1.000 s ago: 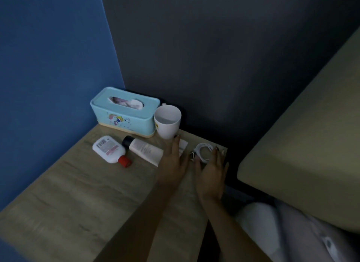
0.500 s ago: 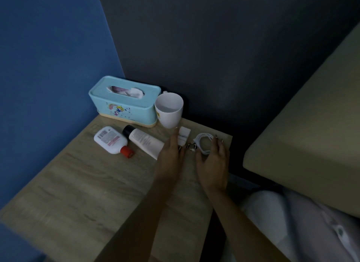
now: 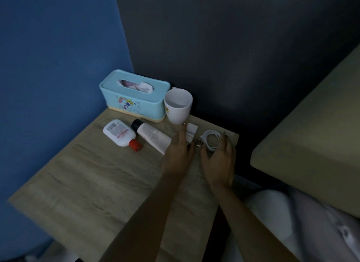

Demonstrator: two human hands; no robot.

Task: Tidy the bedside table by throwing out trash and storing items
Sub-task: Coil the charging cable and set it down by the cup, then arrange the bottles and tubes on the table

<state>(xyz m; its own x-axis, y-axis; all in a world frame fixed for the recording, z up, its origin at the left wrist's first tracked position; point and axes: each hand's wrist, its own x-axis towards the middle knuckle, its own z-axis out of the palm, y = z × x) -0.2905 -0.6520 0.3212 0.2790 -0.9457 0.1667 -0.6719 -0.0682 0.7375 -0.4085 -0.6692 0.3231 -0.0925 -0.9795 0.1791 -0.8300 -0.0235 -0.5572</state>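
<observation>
Clutter sits along the far edge of our bedside table point(image 3: 87, 183), and we have both hands out over it. Nearest our fingers is a coiled white cable point(image 3: 211, 139), lying flat close to the table's right corner. Our right hand point(image 3: 219, 162) hovers just in front of it with fingers spread and slightly curled, one fingertip reaching the coil's right side; it has nothing in its grasp. Just left of the cable lies a small metal piece point(image 3: 198, 143), too small for us to identify, and behind that a small white packet point(image 3: 191, 132). Our left hand point(image 3: 178, 156) is open and flat, its index finger stretched toward the packet and the base of the white mug point(image 3: 178, 105); whether it touches either one we cannot tell, and it holds nothing.

Left of that hand, a pale tube with a black cap point(image 3: 151, 136) lies on its side, its lower end hidden under our fingers. Beside it lies a white bottle with a red cap point(image 3: 119, 133), label up. The mug stands upright against the right end of a light blue tissue box point(image 3: 134, 98), which occupies the corner where the blue wall point(image 3: 54, 66) meets the dark wall point(image 3: 233, 47). A mattress edge point(image 3: 311, 135) lies to our right.
</observation>
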